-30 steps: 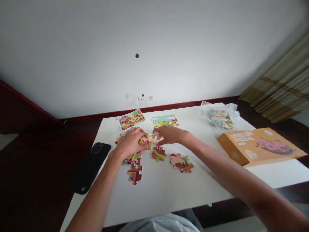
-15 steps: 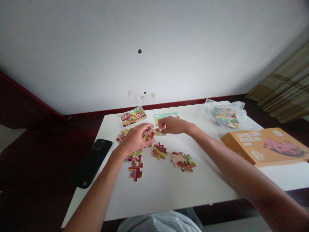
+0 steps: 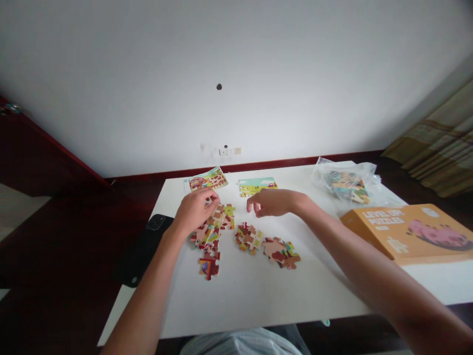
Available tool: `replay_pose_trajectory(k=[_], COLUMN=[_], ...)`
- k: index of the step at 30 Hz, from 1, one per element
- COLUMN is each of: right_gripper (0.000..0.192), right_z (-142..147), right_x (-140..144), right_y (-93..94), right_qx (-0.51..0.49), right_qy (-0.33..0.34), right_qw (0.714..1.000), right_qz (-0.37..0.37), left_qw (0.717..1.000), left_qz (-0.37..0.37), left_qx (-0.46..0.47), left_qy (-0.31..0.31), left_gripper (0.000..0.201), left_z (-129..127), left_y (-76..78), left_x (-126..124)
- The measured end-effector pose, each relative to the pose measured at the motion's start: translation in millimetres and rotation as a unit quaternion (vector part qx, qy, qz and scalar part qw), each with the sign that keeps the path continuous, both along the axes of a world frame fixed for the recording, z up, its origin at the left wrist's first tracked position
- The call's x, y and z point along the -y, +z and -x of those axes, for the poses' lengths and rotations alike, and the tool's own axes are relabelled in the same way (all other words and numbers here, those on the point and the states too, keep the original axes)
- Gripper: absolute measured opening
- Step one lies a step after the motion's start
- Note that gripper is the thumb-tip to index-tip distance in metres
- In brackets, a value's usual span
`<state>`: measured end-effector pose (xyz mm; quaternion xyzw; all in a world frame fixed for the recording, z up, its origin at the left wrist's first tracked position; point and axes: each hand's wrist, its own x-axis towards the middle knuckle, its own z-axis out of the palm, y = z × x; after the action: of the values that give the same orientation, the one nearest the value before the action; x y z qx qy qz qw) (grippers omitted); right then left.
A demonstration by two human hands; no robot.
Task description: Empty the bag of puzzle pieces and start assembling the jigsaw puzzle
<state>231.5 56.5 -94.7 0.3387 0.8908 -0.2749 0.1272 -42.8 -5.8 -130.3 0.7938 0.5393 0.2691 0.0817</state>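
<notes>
Loose jigsaw pieces (image 3: 221, 217) lie heaped on the white table under and beside my left hand (image 3: 195, 211). Its thumb and fingertips are pressed together just above the heap, and whatever they pinch is hidden. Over the table to the right, my right hand (image 3: 275, 202) hovers with bent fingers apart and nothing visible in them. Below it lie a small pile of puzzle pieces (image 3: 248, 237) and a second pile (image 3: 281, 252). Behind it is a joined strip of puzzle (image 3: 257, 185) with sky and green field.
A printed picture card (image 3: 209, 179) lies at the back left, partly behind my left hand. A black phone (image 3: 142, 254) rests on the left edge. To the right are a clear plastic bag (image 3: 347, 185) of pieces and an orange puzzle box (image 3: 410, 231).
My left hand has moved left and its fingers have closed. Pieces that were by my right fingers now appear on the middle pile, and that hand is empty. The view has shifted slightly.
</notes>
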Motion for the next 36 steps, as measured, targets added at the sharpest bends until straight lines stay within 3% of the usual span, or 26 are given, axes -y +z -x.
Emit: replay_pose_trajectory(k=[3, 5, 12, 17, 22, 28, 32, 36], right_gripper=[0.025, 0.025, 0.054, 0.039, 0.043, 0.048, 0.035, 0.036], right_z=[13.1, 25.1, 59.6, 60.1, 58.1, 57.1, 55.0, 51.3], right_x=[9.3, 17.4, 42.7, 38.2, 32.3, 34.2, 32.6, 30.8], right_y=[-8.0, -15.4, -46.7, -54.7, -58.1, -60.1, -53.5, -45.3], right_qx=[-0.005, -0.025, -0.027, -0.082, -0.128, -0.156, -0.144, -0.095], right_qy=[-0.035, -0.058, -0.101, -0.085, -0.101, -0.022, -0.014, -0.022], right_qw=[0.996, 0.992, 0.971, 0.974, 0.974, 0.973, 0.978, 0.985], right_qz=[-0.083, -0.113, -0.214, -0.195, -0.160, -0.171, -0.149, -0.145], left_qw=[0.999, 0.999, 0.997, 0.996, 0.997, 0.995, 0.995, 0.996], left_qz=[-0.033, -0.045, -0.014, 0.013, 0.021, 0.045, 0.045, 0.038], left_qx=[0.006, -0.008, -0.030, -0.011, -0.044, -0.086, -0.081, -0.076], left_qy=[0.026, -0.003, -0.073, -0.093, -0.066, -0.026, -0.022, -0.025], left_gripper=[0.013, 0.015, 0.019, 0.022, 0.019, 0.019, 0.018, 0.017], left_z=[6.4, 4.0, -5.9, -6.4, 1.4, 6.3, 5.7, 6.4], left_y=[-8.5, -17.3, -30.7, -30.9, -36.1, -39.8, -39.1, -40.1], left_x=[1.3, 2.2, 2.4, 3.2, 0.2, -0.8, -0.6, -1.2])
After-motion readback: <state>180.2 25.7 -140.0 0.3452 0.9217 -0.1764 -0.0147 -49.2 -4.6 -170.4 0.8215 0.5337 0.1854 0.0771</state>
